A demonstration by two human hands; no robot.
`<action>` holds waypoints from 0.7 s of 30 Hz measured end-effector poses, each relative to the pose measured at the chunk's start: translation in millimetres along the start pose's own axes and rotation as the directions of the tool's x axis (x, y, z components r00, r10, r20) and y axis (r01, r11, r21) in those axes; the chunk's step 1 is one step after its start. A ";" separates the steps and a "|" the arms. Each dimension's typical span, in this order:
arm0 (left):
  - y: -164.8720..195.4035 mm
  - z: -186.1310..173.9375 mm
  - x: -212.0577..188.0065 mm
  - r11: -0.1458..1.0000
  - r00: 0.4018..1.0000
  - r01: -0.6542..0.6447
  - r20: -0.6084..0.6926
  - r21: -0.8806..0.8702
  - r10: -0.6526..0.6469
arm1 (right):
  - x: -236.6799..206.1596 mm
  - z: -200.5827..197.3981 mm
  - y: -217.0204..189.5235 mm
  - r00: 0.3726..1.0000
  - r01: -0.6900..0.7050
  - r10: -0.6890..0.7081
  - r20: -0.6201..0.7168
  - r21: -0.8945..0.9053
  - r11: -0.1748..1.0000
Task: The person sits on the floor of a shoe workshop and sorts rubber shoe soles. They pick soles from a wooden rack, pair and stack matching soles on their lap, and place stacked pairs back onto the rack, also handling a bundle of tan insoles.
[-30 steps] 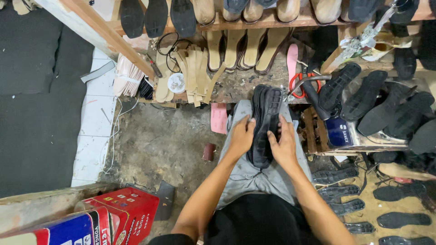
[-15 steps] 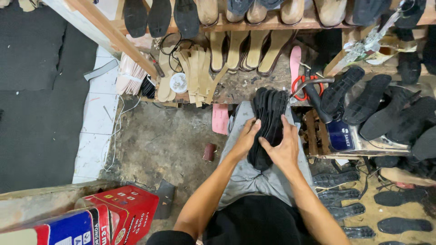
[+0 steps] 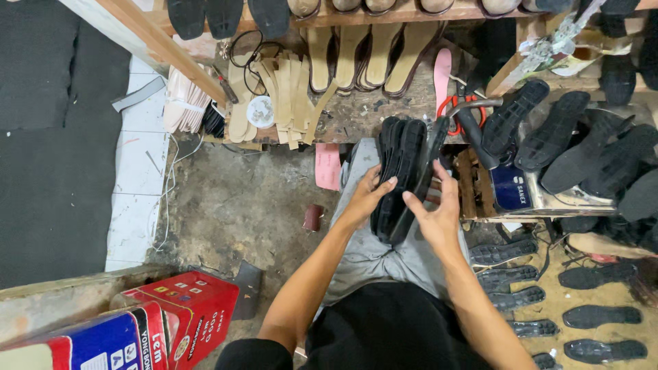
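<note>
A stack of black rubber shoe soles (image 3: 401,171) stands on edge over my grey-trousered lap (image 3: 370,253). My left hand (image 3: 367,195) grips the stack from its left side, fingers curled onto the soles. On the right side, my right hand (image 3: 435,209) presses against the stack, thumb on the lower end and fingers up along the outermost sole. Both hands hold the stack together just in front of the worn wooden workbench (image 3: 356,113).
Tan insoles (image 3: 356,58) and strips lie on the bench beside a pink insole (image 3: 443,68) and red-handled scissors (image 3: 456,109). Black soles (image 3: 582,154) pile at right, more lie on the floor (image 3: 521,274). Red cartons (image 3: 171,308) sit at lower left.
The stack has lifted and tilted slightly toward the bench. My right hand has shifted from over the soles to their right side, and the left hand's fingers have closed further.
</note>
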State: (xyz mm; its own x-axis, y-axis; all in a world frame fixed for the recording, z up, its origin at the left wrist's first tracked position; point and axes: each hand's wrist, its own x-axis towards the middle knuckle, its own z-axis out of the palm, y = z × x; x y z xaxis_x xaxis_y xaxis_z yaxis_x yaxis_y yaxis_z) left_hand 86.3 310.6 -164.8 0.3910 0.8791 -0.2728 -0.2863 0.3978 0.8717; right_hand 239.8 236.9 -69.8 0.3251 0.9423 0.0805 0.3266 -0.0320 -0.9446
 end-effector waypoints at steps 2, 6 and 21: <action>-6.6 -3.9 0.8 1.000 1.000 -0.018 -0.011 0.021 0.018 | -1.8 12.2 -6.4 0.991 0.124 -0.130 -0.019 -0.199 0.972; -18.8 -11.1 9.4 0.985 0.994 -0.062 -0.080 0.158 0.075 | 3.0 29.9 -12.3 0.972 0.219 -0.234 0.001 -0.361 0.907; 29.7 8.2 -2.6 0.960 0.963 -0.185 -0.156 0.212 0.220 | 28.1 5.7 17.5 0.990 0.091 -0.115 0.078 0.262 0.961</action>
State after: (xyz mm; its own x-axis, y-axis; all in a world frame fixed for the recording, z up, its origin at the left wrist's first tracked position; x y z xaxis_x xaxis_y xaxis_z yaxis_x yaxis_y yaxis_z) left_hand 83.9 318.0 -134.9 0.1769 0.9751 -0.1339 -0.1619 0.1631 0.9732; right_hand 249.6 264.7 -85.9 0.2148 0.9629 0.1634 0.1106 0.1423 -0.9836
